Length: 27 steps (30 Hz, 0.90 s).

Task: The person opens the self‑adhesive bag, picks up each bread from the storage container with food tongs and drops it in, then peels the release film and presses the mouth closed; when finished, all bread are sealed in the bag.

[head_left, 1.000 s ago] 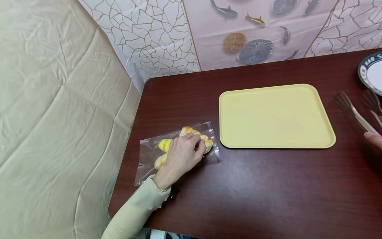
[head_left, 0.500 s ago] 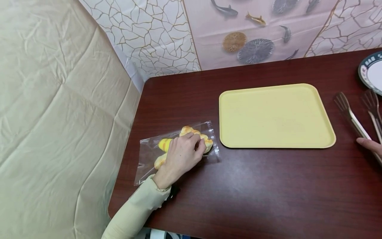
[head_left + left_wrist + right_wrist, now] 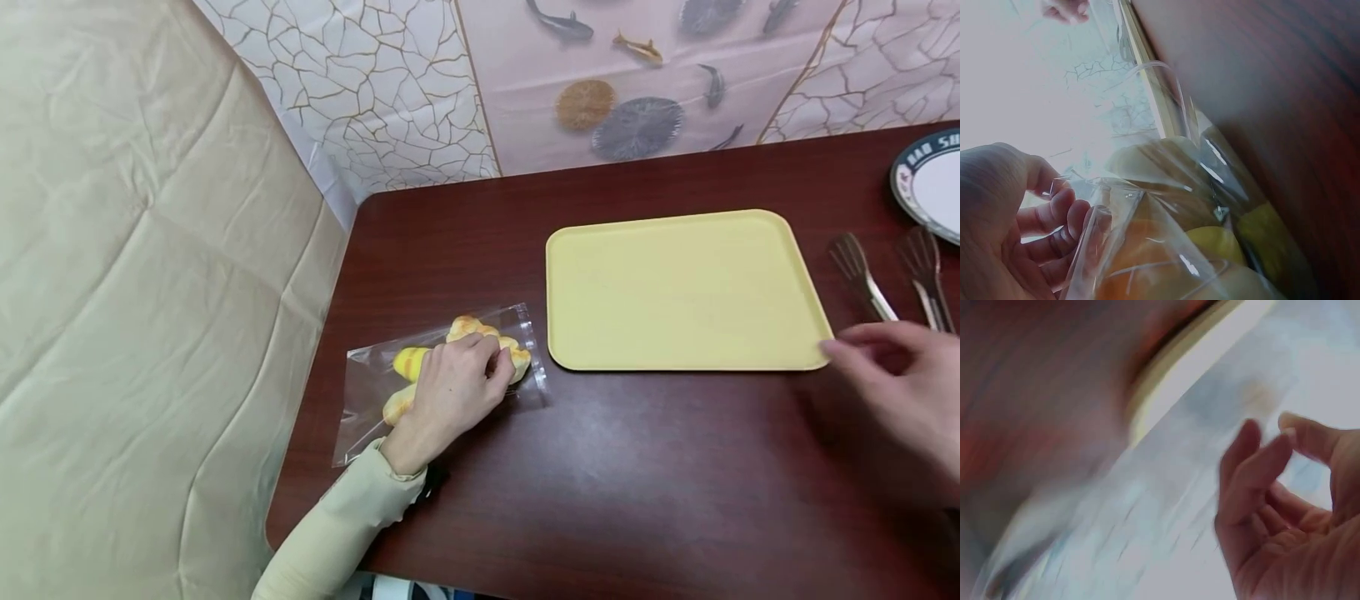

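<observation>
A clear plastic bag with several bread rolls in it lies at the table's left. Inside it are a yellow roll, a pale roll and a bumpy golden-topped loaf. My left hand lies over the bag, and its thumb and fingers pinch the clear film in the left wrist view. My right hand hovers by the front right corner of the yellow tray, fingers loosely bent, holding nothing. Metal tongs lie behind it, their handle end hidden by the hand.
A white plate with a dark lettered rim stands at the far right edge. Patterned cloth hangs behind the table, and a beige quilted cover rises along its left side. The right wrist view is blurred.
My right hand has let go of the tongs and moved left toward the tray corner. The tongs now lie on the table. My left hand stays on the bag.
</observation>
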Available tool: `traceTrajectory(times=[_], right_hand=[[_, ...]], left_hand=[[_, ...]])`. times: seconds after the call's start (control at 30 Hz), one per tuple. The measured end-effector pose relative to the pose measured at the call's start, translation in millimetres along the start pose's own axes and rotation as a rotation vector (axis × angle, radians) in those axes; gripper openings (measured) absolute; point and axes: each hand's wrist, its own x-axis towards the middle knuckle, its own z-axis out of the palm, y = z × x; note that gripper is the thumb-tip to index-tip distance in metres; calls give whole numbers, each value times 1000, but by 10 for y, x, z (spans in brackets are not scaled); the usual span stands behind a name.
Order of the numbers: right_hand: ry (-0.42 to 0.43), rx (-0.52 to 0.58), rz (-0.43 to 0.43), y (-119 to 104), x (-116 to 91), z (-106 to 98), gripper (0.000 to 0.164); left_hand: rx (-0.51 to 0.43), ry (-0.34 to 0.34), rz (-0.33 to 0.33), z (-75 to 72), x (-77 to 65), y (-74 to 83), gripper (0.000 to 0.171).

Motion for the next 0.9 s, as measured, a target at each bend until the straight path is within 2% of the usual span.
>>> traceTrajectory(times=[0.03, 0.07, 0.1, 0.13, 0.2, 0.3, 0.37, 0.43, 0.53, 0.63, 0.8, 0.9], right_hand=[[-49, -25, -91, -167, -60, 45, 12], [-106, -51, -146, -348, -126, 95, 7], [-177, -75, -167, -499, -199, 154, 7], [-253, -72, -161, -637, -271, 223, 15], [-410, 55, -112, -850, -415, 418, 15], [-640, 280, 27, -1139, -620, 746, 30], [-747, 417, 102, -1294, -721, 973, 43], [-815, 522, 166, -1421, -796, 1175, 54], [-847, 618, 233, -1556, -855, 1434, 61], [-851, 669, 311, -1644, -883, 1616, 59], [-827, 717, 441, -1716, -899, 1786, 42], [-809, 722, 488, -1724, -919, 1821, 32]], left_hand=[[0, -2, -2, -5, -5, -2, 38], [-1, -5, -4, -9, -10, -5, 38], [-1, -8, -6, -15, -13, -7, 38], [0, -9, -7, -21, -16, -8, 38], [-1, -9, -10, -29, -20, -12, 38], [0, -4, -18, -41, -17, -15, 40], [6, -4, -25, -41, -1, -15, 41], [15, -11, -35, -41, 15, -9, 42], [26, -29, -53, -43, 31, 1, 43], [30, -46, -67, -49, 15, 8, 43], [26, -81, -76, -73, -28, 31, 39], [24, -110, -38, -239, -102, 145, 30]])
